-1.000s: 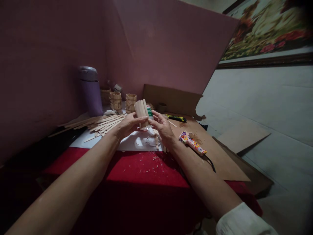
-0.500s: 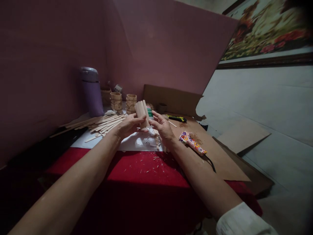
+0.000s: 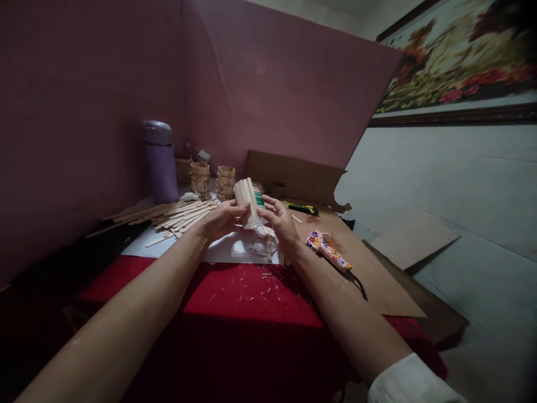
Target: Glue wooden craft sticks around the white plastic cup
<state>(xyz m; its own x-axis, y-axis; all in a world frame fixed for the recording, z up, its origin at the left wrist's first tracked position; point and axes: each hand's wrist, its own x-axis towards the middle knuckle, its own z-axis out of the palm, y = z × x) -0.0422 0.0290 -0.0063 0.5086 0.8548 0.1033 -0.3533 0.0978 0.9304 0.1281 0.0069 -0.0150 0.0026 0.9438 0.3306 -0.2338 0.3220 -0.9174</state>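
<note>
Between my hands, above the white paper (image 3: 226, 253), is a small bottle (image 3: 258, 196) with a green and white label, tilted a little. Several wooden craft sticks (image 3: 245, 195) stand side by side around its left side. My left hand (image 3: 224, 217) is closed on the stick-covered side, thumb across the sticks. On the other side, my right hand (image 3: 279, 219) holds the bottle with thumb and fingers near the label. The bottle's underside and far side are hidden.
Loose craft sticks (image 3: 188, 215) lie left of my hands. Behind stand stick cups (image 3: 225, 182) and a purple flask (image 3: 161, 168). To the right, a flowered glue gun (image 3: 329, 250) and a yellow-black utility knife (image 3: 301, 208) lie on cardboard (image 3: 377, 285). Wood bits litter the red cloth (image 3: 235, 291).
The bottle with its sticks has turned slightly in my hands. The whole view has shifted a little; both hands keep their hold.
</note>
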